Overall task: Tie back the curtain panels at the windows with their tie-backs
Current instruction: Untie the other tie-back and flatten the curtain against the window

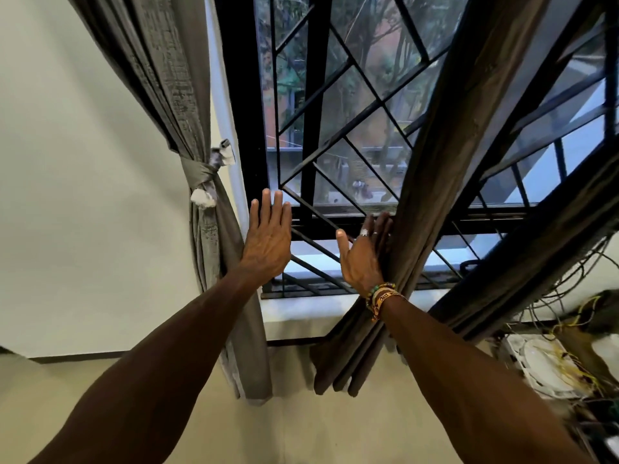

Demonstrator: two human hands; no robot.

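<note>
**newbie_here:** why's the window (351, 145) bare in the middle like that?

**tk_fixit:** both panels are bunched off to the sides. The grey left curtain panel (174, 78) hangs against the wall (83, 195), already cinched at the waist, so that side looks done to me. The brown right curtain panel (445, 145) is gathered into a thick rope of folds, but I can't see anything wrapped round it.

**newbie_here:** and the hands?

**tk_fixit:** the right hand (363, 256) lies flat along the inner edge of the brown folds, fingers straight, thumb stuck out. It's pressing the bunch sideways, not gripping it. The left hand (268, 239) is flat too, fingers straight and close together, holding nothing, up by the frame just beside the grey panel. Can't tell if it touches.

**newbie_here:** room to work?

**tk_fixit:** plenty between the panels. It's tighter far right, where a tangle of cables (569, 296) sits low beside the brown one, easy to snag. The grey tie-back (199, 172) is knotted on the left panel. None in sight for the brown, so I'd guess finding it comes next.
</note>
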